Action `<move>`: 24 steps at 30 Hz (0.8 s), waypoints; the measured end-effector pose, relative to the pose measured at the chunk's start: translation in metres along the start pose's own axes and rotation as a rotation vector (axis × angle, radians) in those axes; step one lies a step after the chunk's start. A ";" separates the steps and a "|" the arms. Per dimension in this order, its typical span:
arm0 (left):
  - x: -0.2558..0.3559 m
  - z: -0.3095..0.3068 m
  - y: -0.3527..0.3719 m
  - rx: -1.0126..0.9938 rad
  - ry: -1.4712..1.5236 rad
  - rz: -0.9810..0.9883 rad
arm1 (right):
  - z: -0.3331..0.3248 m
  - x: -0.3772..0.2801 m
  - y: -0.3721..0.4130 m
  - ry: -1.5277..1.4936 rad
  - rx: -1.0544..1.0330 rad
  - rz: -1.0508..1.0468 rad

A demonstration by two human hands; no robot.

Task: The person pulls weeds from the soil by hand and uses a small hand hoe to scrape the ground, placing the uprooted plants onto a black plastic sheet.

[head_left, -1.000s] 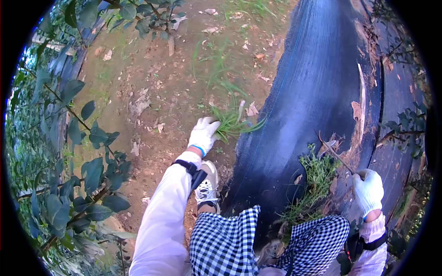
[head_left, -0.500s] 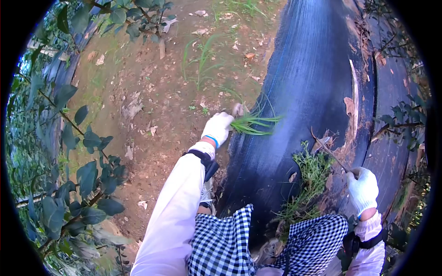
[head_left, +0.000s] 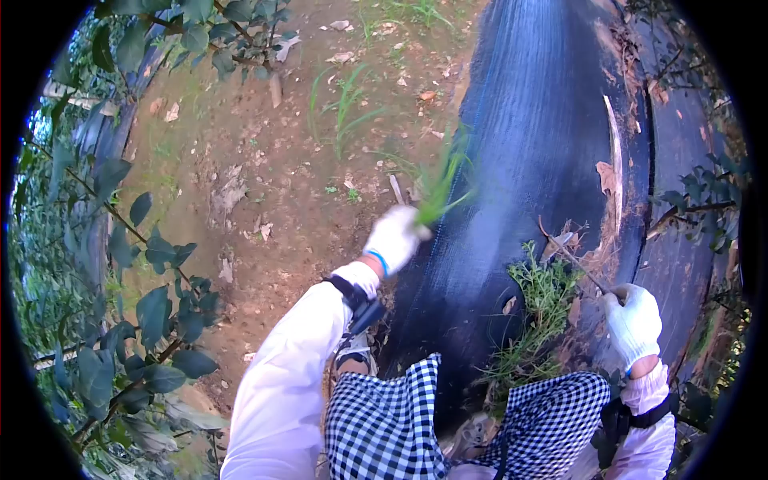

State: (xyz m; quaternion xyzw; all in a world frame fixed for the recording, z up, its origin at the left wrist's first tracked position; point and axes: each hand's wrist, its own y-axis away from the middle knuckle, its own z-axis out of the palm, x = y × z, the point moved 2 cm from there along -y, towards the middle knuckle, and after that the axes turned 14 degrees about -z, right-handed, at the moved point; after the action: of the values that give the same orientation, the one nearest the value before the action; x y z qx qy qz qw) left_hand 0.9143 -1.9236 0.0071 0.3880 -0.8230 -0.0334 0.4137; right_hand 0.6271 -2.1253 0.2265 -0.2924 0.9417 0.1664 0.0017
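My left hand [head_left: 394, 240], in a white glove, is closed on a tuft of green grass [head_left: 440, 190] at the left edge of the black ground sheet [head_left: 536, 144]. The blades point up and to the right and are blurred. At the lower right my right hand [head_left: 634, 322], gloved too, is closed round the end of a thin curved tool [head_left: 572, 258]. The tool's far tip lies by dry leaves on the sheet. A heap of green weeds [head_left: 544, 300] lies left of my right hand.
Bare soil [head_left: 272, 184] with grass clumps [head_left: 344, 112] spreads on the left. Leafy branches [head_left: 156, 312] reach in from the left, others from the top and right. A long pale strip [head_left: 616, 168] lies on the sheet. A checkered cloth [head_left: 384, 416] covers my legs.
My left hand has moved slightly right and down with the grass, whose blades have swung from pointing right to pointing upward. My right hand and the tool have hardly moved.
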 end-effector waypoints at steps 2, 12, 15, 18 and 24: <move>0.043 0.009 0.032 -0.670 -0.171 0.158 | 0.003 0.000 -0.003 -0.009 -0.013 -0.001; -0.086 -0.051 0.014 0.062 -0.146 -0.127 | -0.003 -0.005 -0.002 0.045 -0.011 -0.022; -0.084 -0.025 0.007 0.081 -0.366 0.159 | -0.002 -0.008 -0.005 0.039 -0.006 -0.038; -0.094 -0.020 -0.007 0.078 -0.210 0.063 | -0.003 -0.012 -0.006 0.051 -0.011 -0.037; -0.131 -0.059 0.026 -0.130 -0.251 0.026 | -0.002 -0.007 -0.004 0.082 0.009 -0.059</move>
State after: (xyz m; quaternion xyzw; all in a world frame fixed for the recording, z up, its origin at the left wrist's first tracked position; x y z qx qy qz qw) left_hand 0.9865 -1.8026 -0.0298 0.3423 -0.8694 -0.1293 0.3322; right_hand 0.6360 -2.1251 0.2274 -0.3267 0.9327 0.1499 -0.0304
